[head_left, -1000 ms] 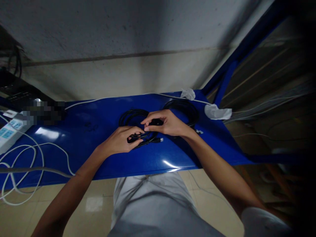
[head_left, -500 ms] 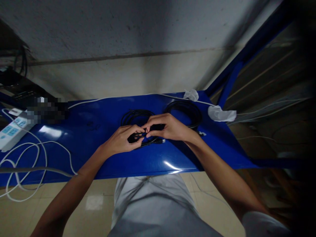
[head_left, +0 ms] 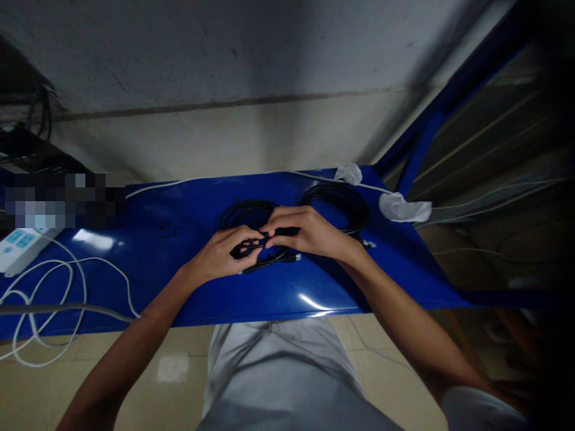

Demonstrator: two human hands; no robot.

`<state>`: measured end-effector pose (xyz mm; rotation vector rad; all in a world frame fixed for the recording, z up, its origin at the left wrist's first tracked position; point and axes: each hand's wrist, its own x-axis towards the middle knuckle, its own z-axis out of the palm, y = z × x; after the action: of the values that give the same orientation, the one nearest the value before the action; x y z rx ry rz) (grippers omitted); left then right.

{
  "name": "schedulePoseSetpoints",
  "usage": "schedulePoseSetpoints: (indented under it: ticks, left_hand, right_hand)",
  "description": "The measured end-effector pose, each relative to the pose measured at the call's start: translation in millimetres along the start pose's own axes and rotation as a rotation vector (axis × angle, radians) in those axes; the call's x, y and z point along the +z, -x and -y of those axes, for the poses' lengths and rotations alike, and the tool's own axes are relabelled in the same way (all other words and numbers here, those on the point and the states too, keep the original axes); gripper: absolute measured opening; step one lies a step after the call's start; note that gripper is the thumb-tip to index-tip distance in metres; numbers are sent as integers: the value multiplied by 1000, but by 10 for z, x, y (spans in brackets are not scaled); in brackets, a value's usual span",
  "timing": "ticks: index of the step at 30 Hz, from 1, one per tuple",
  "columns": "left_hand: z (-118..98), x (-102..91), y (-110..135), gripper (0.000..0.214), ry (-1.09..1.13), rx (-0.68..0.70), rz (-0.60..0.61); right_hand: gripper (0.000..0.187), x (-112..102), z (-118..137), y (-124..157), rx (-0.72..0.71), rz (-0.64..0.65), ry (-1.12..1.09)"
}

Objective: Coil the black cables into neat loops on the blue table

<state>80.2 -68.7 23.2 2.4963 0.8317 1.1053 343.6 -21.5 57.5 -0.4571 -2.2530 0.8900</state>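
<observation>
Black cable point(head_left: 279, 257) sits grasped by the curled left hand point(head_left: 221, 251); the right hand point(head_left: 305, 232) arches inward, its hold unclear to me.

Reaches out with a bare left arm point(head_left: 148, 323) and a bare right arm point(head_left: 395, 299), slanting both in toward the middle. Curls the left hand point(head_left: 224, 251) with fingers on top and thumb below. Bends the right hand point(head_left: 303, 232), with fingertips close to the left hand's tips.
</observation>
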Motion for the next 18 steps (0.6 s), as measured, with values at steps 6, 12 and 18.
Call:
schedulePoseSetpoints:
  ticks: [6,12,18]
  left_hand:
    - [-24,-26,-11,34,56,-43,4]
    - [-9,-15,14,35,49,-50,18]
    - [16,-23,35,28,35,-46,11]
  right_hand:
    - [21,-94,38,8,33,-80,-63]
    - [25,-90,67,-2,64,-51,-152]
    - [18,11,28,-23,-75,10,-79]
